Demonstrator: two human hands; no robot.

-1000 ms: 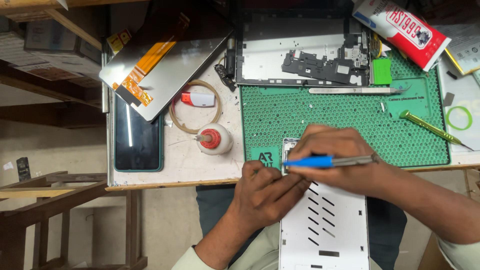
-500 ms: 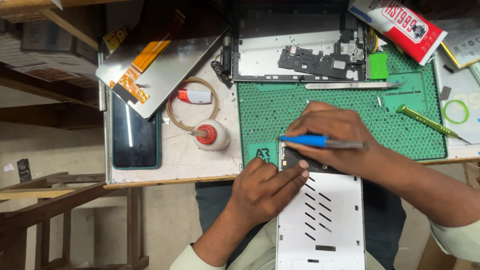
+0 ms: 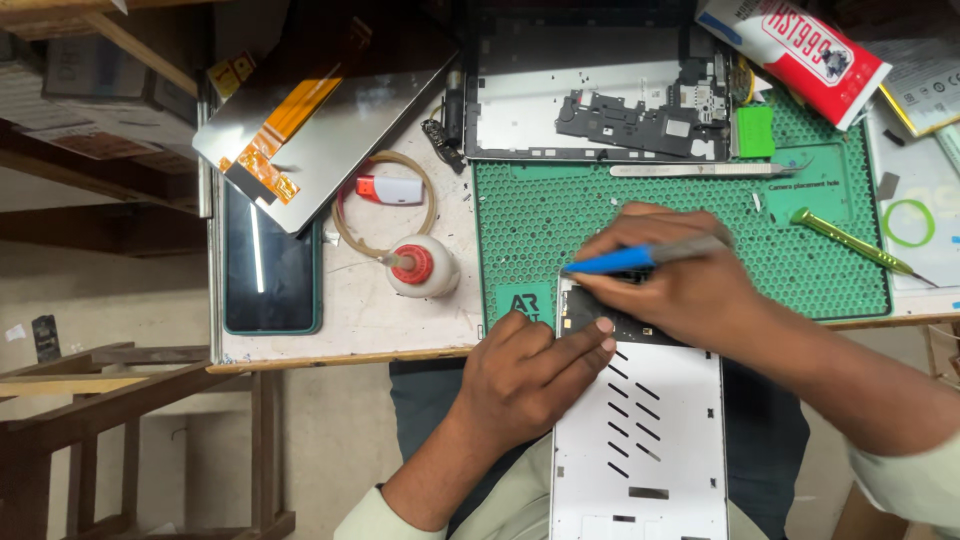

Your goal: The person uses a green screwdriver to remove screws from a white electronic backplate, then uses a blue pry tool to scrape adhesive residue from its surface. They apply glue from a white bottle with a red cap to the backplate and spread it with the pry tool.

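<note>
Nearest to me: white tablet back cover (image 3: 645, 440), slotted vents down its middle, lying lengthwise from my lap up to the desk edge, top end resting on the green mat (image 3: 680, 250). My left hand (image 3: 525, 375) sits flat on the cover's left edge, fingers curled over the upper left corner, pinning it down; not gripping anything else. My right hand (image 3: 690, 275) comes in from the right & crosses over the cover's top end, fingers closed narrow around a blue-handled tool (image 3: 640, 258) w/ a grey shaft. Tool lies roughly horizontal, blue end pointing left, tip at the cover's top left corner by a dark strip of parts. Can't tell if tip actually touches.

Further out on the mat: metal tweezers (image 3: 700, 170) lying flat near its far edge, a small green block (image 3: 756, 131) just beyond them, green screwdriver (image 3: 850, 243) well to the right. Left of the mat, on the bare desk: small white glue bottle w/ red cap (image 3: 422, 268), a tan ring of wire or band (image 3: 385, 215) around a red & white pen-drive-like item (image 3: 392, 190), dark phone (image 3: 270, 270) face up.

Farthest: silver display panel w/ orange flex cable (image 3: 320, 130) at upper left, overlapping the phone's top. Another tablet frame w/ black board (image 3: 600, 105) at top centre, red & white packet (image 3: 795, 50) top right.
</note>
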